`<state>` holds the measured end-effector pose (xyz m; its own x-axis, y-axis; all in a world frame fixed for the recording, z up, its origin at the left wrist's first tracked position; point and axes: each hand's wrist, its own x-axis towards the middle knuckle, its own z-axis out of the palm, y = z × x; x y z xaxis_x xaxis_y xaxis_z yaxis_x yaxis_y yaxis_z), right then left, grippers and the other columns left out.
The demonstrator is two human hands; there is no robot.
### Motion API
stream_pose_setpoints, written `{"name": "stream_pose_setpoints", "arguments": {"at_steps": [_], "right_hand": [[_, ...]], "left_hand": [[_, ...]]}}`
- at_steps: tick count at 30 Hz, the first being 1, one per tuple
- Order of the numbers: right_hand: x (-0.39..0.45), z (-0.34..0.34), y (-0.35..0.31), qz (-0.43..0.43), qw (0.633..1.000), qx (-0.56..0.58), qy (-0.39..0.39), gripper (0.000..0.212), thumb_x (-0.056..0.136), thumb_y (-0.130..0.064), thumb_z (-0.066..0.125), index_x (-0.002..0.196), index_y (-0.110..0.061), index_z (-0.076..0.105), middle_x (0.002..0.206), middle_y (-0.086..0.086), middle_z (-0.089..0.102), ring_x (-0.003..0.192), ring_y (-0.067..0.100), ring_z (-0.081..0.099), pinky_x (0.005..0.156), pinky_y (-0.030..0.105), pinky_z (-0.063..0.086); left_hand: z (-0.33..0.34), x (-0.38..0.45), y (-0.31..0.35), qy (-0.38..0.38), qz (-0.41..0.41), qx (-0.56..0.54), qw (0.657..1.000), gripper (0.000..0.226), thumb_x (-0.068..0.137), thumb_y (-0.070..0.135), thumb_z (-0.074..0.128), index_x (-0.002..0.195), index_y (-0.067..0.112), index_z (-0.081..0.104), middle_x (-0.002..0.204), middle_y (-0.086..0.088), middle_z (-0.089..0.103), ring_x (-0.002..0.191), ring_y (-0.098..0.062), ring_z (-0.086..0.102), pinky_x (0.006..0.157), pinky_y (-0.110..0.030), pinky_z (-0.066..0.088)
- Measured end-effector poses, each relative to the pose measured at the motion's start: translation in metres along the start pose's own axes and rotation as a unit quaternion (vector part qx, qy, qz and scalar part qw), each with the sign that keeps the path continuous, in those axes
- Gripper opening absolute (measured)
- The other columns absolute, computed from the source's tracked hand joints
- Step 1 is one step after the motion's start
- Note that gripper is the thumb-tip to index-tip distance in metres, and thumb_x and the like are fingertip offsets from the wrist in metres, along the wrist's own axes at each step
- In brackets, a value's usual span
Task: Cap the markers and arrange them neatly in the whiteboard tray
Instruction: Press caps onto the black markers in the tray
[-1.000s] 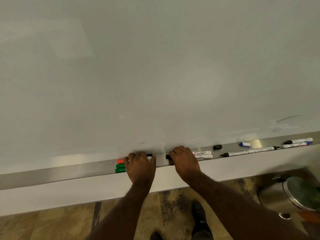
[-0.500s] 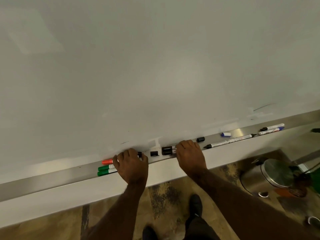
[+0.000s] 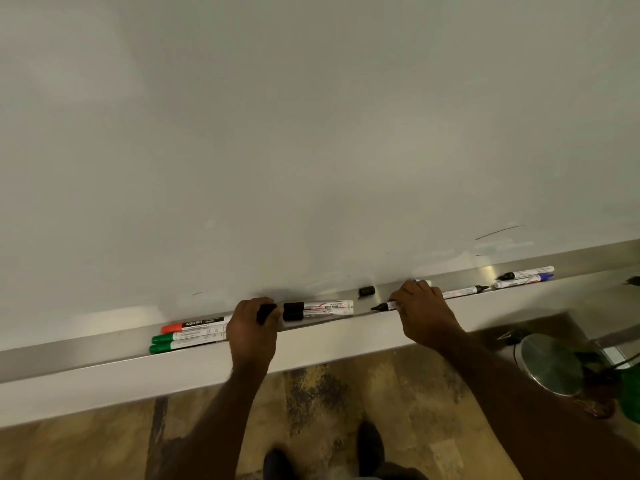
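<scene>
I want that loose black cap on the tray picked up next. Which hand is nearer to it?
Right. The right hand sits just right of the loose black cap; the left hand is farther off to its left, beyond the two black-capped markers.

Light: dim, soft, from above
Glare: bright patch on tray (image 3: pixel 490 271)
Blur: slight throughout
Edges: bowed by wide lens

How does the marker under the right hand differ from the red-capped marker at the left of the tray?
The marker under the right hand is uncapped, black tip bare; the red-capped marker is capped. The right hand grips the first; the second lies untouched beside two green markers. Both have white barrels and lie along the tray.
</scene>
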<state>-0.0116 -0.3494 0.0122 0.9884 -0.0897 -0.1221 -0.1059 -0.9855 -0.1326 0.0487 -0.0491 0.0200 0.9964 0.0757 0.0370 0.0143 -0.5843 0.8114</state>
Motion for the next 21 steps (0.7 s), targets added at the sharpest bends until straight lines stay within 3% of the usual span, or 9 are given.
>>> {"name": "stream_pose_setpoints", "arguments": {"at_steps": [2, 4, 6, 9, 13, 21], "right_hand": [[0.003, -0.002, 0.008, -0.034, 0.999, 0.012, -0.007, 0.020, 0.086, -0.020, 0.051, 0.105, -0.023, 0.057, 0.110, 0.001, 0.052, 0.104, 0.022, 0.044, 0.089, 0.037, 0.035], [0.005, -0.003, 0.012, -0.065, 0.998, 0.025, -0.007, 0.019, 0.087, -0.021, 0.052, 0.106, -0.022, 0.056, 0.110, 0.002, 0.051, 0.103, 0.023, 0.045, 0.089, 0.038, 0.036], [0.006, -0.006, 0.011, -0.096, 0.994, 0.046, 0.008, 0.021, 0.088, -0.018, 0.052, 0.109, -0.021, 0.055, 0.111, 0.003, 0.053, 0.101, 0.024, 0.048, 0.089, 0.039, 0.037], [0.003, -0.010, 0.002, -0.142, 0.986, 0.086, 0.027, 0.025, 0.092, -0.020, 0.050, 0.116, -0.021, 0.054, 0.113, 0.004, 0.056, 0.101, 0.023, 0.051, 0.090, 0.039, 0.039], [0.001, -0.009, -0.011, -0.171, 0.979, 0.109, 0.027, 0.027, 0.096, -0.026, 0.044, 0.122, -0.024, 0.051, 0.117, 0.002, 0.053, 0.102, 0.020, 0.050, 0.087, 0.036, 0.041], [-0.002, -0.006, 0.003, -0.194, 0.975, 0.096, 0.049, 0.027, 0.094, -0.027, 0.047, 0.120, -0.026, 0.055, 0.111, 0.002, 0.059, 0.100, 0.023, 0.053, 0.082, 0.041, 0.043]], "left_hand": [[0.008, -0.003, 0.007, -0.045, -0.082, -0.078, 0.993, 0.011, 0.081, 0.018, 0.071, 0.092, 0.019, 0.070, 0.088, 0.004, 0.067, 0.083, -0.014, 0.063, 0.069, -0.015, 0.044], [0.015, -0.007, 0.014, -0.104, -0.141, -0.191, 0.966, 0.015, 0.084, 0.010, 0.067, 0.091, 0.023, 0.070, 0.089, 0.001, 0.072, 0.086, -0.016, 0.067, 0.078, -0.023, 0.051], [0.024, -0.012, 0.021, -0.146, -0.163, -0.236, 0.947, 0.019, 0.086, 0.005, 0.062, 0.100, 0.017, 0.068, 0.093, -0.003, 0.072, 0.087, -0.019, 0.067, 0.082, -0.029, 0.053], [0.038, -0.022, 0.035, -0.163, -0.172, -0.268, 0.934, 0.017, 0.087, 0.003, 0.060, 0.101, 0.013, 0.064, 0.096, -0.007, 0.070, 0.088, -0.019, 0.065, 0.074, -0.026, 0.052], [0.052, -0.032, 0.048, -0.186, -0.152, -0.262, 0.935, 0.013, 0.088, 0.005, 0.060, 0.095, 0.014, 0.066, 0.090, -0.007, 0.070, 0.084, -0.019, 0.064, 0.075, -0.028, 0.052], [0.069, -0.045, 0.062, -0.212, -0.113, -0.191, 0.952, 0.016, 0.092, 0.010, 0.056, 0.104, 0.014, 0.065, 0.091, -0.006, 0.070, 0.082, -0.019, 0.064, 0.075, -0.027, 0.052]]}}
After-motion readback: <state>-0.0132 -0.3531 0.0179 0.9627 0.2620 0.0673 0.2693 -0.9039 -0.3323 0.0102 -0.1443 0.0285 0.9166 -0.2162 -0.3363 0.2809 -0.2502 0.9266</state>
